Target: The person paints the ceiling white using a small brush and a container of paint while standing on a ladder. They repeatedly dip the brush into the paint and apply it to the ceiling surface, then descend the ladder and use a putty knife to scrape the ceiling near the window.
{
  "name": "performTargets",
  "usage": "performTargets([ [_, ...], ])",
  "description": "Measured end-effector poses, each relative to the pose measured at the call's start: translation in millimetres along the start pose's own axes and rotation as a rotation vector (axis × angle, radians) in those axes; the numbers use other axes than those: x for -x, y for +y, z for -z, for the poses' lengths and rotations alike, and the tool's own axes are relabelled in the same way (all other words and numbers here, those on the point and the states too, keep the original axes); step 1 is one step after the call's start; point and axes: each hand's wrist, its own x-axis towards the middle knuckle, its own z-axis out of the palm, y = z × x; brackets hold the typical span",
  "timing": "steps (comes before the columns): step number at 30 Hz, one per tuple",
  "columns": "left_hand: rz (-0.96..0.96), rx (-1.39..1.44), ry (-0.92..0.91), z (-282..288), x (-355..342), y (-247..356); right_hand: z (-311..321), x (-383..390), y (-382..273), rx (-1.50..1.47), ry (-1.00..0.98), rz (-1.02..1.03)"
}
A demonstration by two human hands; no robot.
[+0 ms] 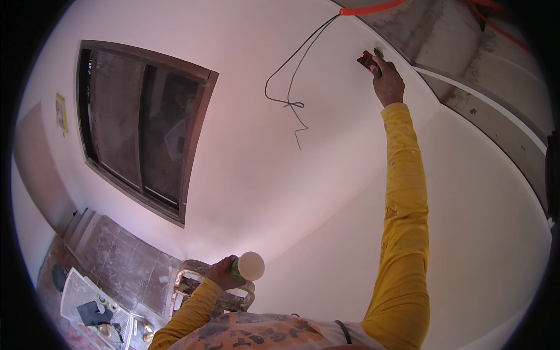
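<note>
My right hand (388, 85) is raised high at the wall, close to the ceiling edge. Its fingers are closed round a small tool with red and green parts (367, 60), whose exact kind I cannot make out. The tool meets the white wall (326, 192) by a small greyish patch. Low down near my body, my left hand (223, 273) grips a green-sided cup (251, 266). The round, pale mouth of the cup faces up.
Loose dark wires (290, 104) hang from an orange conduit (373, 9) left of my right hand. A dark-framed window (140, 128) is set in the wall. Below my left hand stands a paint-stained ladder (189, 271). A white rack (81, 294) with assorted things is on the tiled floor (119, 256).
</note>
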Motion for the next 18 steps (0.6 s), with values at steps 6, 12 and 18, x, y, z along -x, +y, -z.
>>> performTargets([
  [6,0.006,-0.023,-0.001,2.4,1.2,1.7,19.2,26.3,41.6,0.113,0.028,-0.26],
  [12,-0.07,-0.015,0.056,-4.3,-0.7,-5.4,-12.1,4.8,-2.3,-0.211,0.085,-0.082],
  [18,-0.087,-0.002,0.092,-7.4,1.5,-10.5,19.8,-5.3,-11.0,-1.165,0.037,-0.579],
])
